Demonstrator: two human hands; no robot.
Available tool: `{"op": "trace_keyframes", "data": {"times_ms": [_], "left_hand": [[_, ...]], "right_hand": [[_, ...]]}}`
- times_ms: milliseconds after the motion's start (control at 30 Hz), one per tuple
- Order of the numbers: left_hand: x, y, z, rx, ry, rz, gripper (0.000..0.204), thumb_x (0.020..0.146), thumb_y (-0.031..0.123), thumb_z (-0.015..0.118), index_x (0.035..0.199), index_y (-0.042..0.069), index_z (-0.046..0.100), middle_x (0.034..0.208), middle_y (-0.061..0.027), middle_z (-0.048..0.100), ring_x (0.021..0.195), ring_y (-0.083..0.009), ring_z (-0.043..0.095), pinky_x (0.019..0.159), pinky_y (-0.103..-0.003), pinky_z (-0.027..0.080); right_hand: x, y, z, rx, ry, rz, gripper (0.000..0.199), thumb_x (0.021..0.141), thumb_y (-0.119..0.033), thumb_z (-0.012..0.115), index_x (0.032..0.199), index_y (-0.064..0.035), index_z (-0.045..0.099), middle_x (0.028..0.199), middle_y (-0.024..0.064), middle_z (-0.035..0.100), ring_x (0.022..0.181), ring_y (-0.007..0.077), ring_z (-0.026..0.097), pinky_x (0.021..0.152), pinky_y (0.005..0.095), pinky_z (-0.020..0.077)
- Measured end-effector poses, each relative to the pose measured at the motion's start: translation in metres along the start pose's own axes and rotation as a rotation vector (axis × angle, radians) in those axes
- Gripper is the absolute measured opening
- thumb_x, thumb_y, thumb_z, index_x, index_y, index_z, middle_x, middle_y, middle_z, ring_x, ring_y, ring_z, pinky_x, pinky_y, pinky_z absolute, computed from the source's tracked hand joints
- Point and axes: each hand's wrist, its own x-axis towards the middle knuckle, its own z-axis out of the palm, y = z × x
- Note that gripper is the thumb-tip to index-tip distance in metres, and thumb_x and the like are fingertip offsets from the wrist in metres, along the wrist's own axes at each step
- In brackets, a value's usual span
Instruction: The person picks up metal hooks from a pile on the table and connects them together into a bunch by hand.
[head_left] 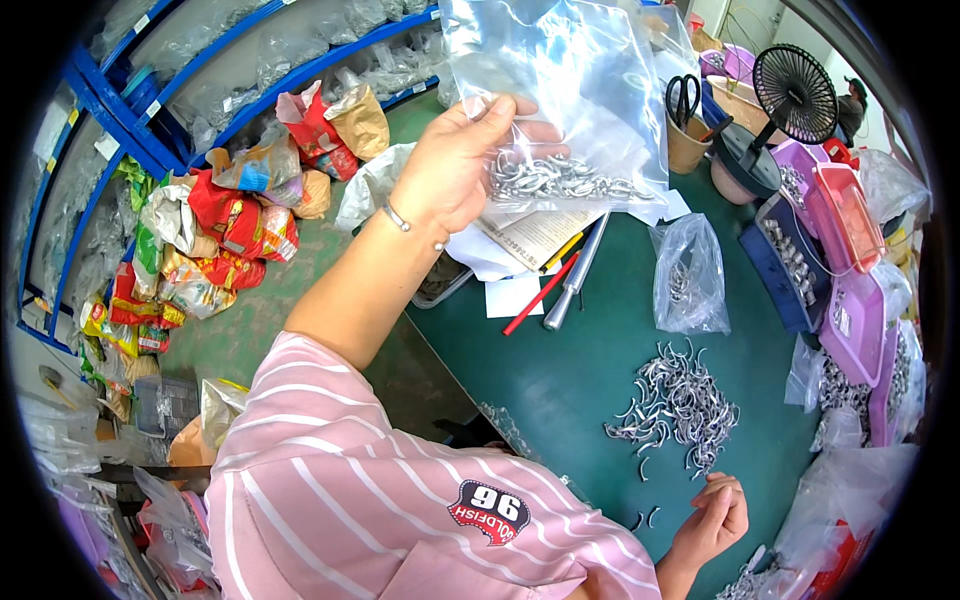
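My left hand (470, 150) is raised above the green table's far part, thumb and fingers gripping a clear plastic bag (570, 80). Shiny silver metal pieces (565, 180) lie along the bag's bottom. My right hand (712, 520) is low at the right, its fingers curled in; whether anything small is in them is hidden. Just beyond it spreads a loose pile of small curved silver metal pieces (680, 405), with a few strays beside it. A smaller clear bag (690, 275) with some metal pieces lies behind the pile.
Papers (545, 240), a red pencil (540, 293) and a silver rod-like tool (577, 285) lie beneath the raised bag. A black fan (795, 95), a cup with scissors (686, 140) and plastic bins (790, 260) line the right side. Blue shelving (130, 110) and colourful sacks (225, 215) stand left.
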Motion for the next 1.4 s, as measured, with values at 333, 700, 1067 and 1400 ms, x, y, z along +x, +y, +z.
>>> {"op": "trace_keyframes", "data": {"times_ms": [333, 700, 1067, 1400], "left_hand": [[-0.005, 0.001, 0.006, 0.073, 0.018, 0.078, 0.025, 0.09, 0.024, 0.053, 0.101, 0.002, 0.055, 0.099, -0.0222, 0.061, 0.094, -0.0299, 0.061, 0.077, -0.037, 0.051], [-0.004, 0.008, 0.006, 0.035, 0.042, 0.06, 0.023, 0.091, 0.023, 0.051, 0.098, 0.002, 0.055, 0.097, -0.0207, 0.062, 0.093, -0.0307, 0.061, 0.08, -0.039, 0.05], [-0.008, 0.014, -0.006, 0.24, 0.212, 0.176, 0.028, 0.093, 0.028, 0.047, 0.087, 0.003, 0.057, 0.055, -0.0013, 0.051, 0.047, -0.0086, 0.045, 0.047, -0.022, 0.037], [-0.016, 0.023, -0.017, -0.397, -0.072, 0.197, 0.027, 0.095, 0.031, 0.042, 0.089, 0.007, 0.051, 0.046, 0.0036, 0.035, 0.035, -0.0064, 0.033, 0.037, -0.023, 0.031]], "right_hand": [[-0.003, 0.003, 0.0, -0.019, -0.004, -0.016, 0.032, 0.091, -0.008, 0.041, 0.06, -0.0038, 0.044, 0.054, 0.0032, 0.041, 0.054, 0.0115, 0.035, 0.071, 0.0324, 0.0375], [-0.001, 0.006, 0.002, -0.035, 0.024, 0.066, 0.032, 0.091, -0.008, 0.042, 0.059, -0.0031, 0.042, 0.055, 0.0039, 0.041, 0.057, 0.0125, 0.038, 0.068, 0.0308, 0.0378], [0.004, -0.014, 0.0, -0.21, -0.06, 0.198, 0.028, 0.091, -0.016, 0.046, 0.07, 0.0001, 0.054, 0.064, 0.0024, 0.051, 0.062, 0.0099, 0.044, 0.058, 0.0249, 0.0367], [0.004, -0.014, -0.001, -0.157, -0.079, 0.179, 0.028, 0.091, -0.015, 0.046, 0.069, 0.0005, 0.053, 0.064, 0.0025, 0.05, 0.063, 0.01, 0.044, 0.058, 0.0255, 0.0364]]}}
